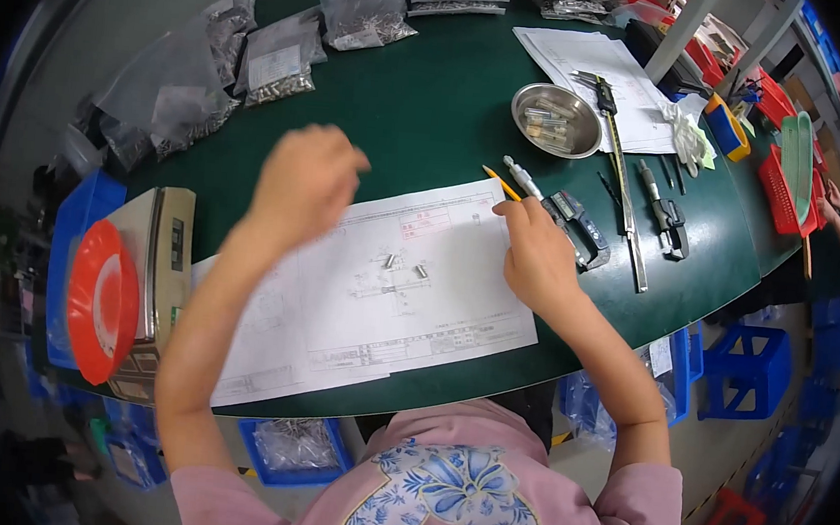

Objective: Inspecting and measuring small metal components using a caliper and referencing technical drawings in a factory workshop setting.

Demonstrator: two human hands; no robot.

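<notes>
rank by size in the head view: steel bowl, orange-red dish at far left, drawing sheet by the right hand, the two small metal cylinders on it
Largest to smallest:
1. Drawing sheet
2. Orange-red dish
3. Steel bowl
4. Left metal cylinder and right metal cylinder: too alike to rank

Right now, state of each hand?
Left hand: loosely curled; can't tell if it holds anything.
Right hand: curled near the pencil; can't tell if it holds anything.
</notes>
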